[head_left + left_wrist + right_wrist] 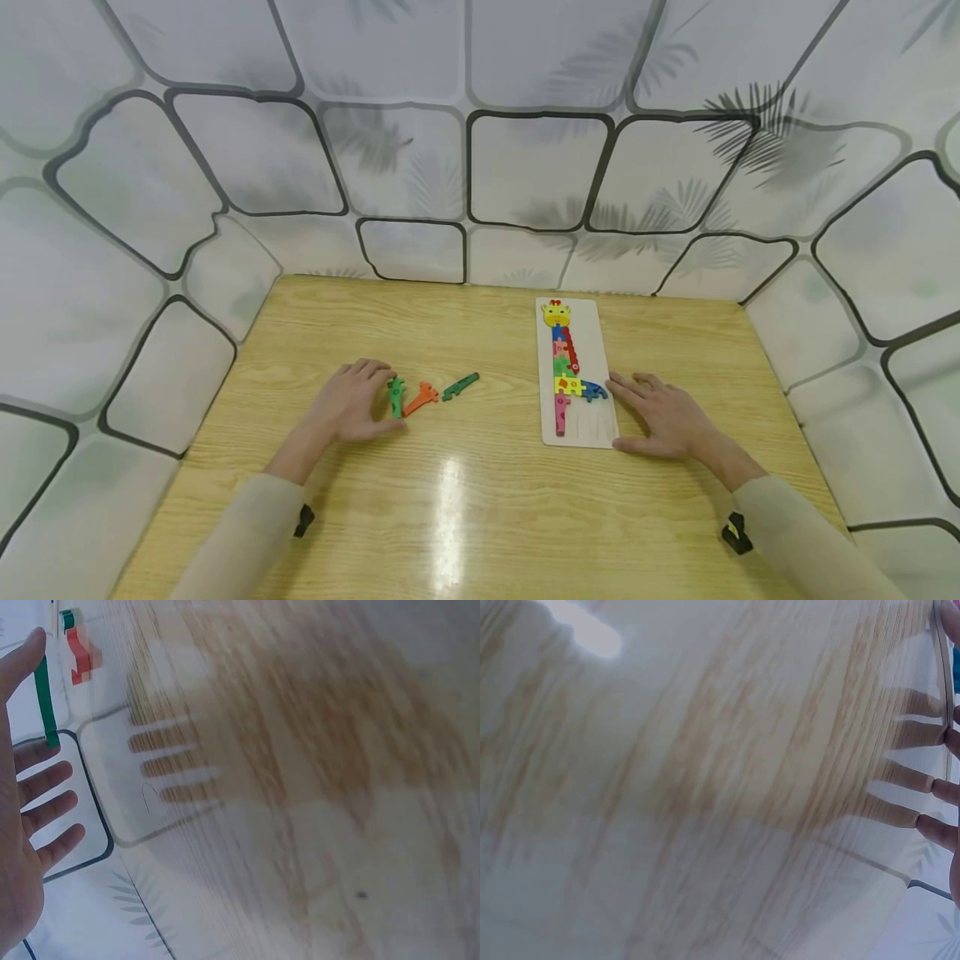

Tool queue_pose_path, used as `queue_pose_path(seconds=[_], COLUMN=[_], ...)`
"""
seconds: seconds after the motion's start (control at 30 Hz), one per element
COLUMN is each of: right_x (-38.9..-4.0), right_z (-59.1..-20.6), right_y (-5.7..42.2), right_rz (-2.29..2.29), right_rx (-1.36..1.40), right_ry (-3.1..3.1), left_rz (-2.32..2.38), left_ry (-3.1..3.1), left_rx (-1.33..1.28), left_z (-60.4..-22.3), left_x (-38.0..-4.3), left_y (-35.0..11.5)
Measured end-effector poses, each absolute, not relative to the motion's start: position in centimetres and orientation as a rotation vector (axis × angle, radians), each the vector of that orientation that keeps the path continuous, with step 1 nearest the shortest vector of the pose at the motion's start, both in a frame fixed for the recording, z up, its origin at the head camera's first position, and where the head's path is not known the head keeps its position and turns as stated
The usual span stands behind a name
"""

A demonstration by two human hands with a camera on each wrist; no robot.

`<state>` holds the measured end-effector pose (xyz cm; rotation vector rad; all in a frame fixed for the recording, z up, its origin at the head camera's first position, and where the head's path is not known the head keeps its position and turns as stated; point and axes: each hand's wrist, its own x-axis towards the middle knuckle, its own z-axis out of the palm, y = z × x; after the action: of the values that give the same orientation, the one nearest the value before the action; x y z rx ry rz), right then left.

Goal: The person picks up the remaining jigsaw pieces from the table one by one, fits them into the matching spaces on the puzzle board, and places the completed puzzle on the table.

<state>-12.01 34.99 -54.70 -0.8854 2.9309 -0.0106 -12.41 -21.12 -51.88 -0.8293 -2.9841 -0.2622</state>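
Observation:
A flat giraffe puzzle board lies on the table, with a yellow giraffe head, a coloured neck, a yellow body piece, a blue piece and a pink leg piece set in it. My right hand rests at the board's right edge, fingers and thumb spread. To the left, my left hand is at a green puzzle piece, index finger near its top and thumb near its bottom; I see no firm grip. In the left wrist view the green piece shows between thumb and index finger.
An orange puzzle piece and a dark green piece lie right of my left hand. The wooden table meets patterned walls at the back and sides.

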Motion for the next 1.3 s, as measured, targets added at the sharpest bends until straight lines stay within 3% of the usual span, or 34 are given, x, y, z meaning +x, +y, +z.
queue_pose_path(seconds=[1.3], right_x=[-12.1], right_z=[-55.0], right_y=[35.1], right_rz=[-0.008], right_rx=[-0.874], right_ry=[2.931], left_rz=[-0.330], left_ry=[-2.931], left_rx=[-0.982], left_z=[-52.6], left_x=[-12.8], left_y=[-13.6])
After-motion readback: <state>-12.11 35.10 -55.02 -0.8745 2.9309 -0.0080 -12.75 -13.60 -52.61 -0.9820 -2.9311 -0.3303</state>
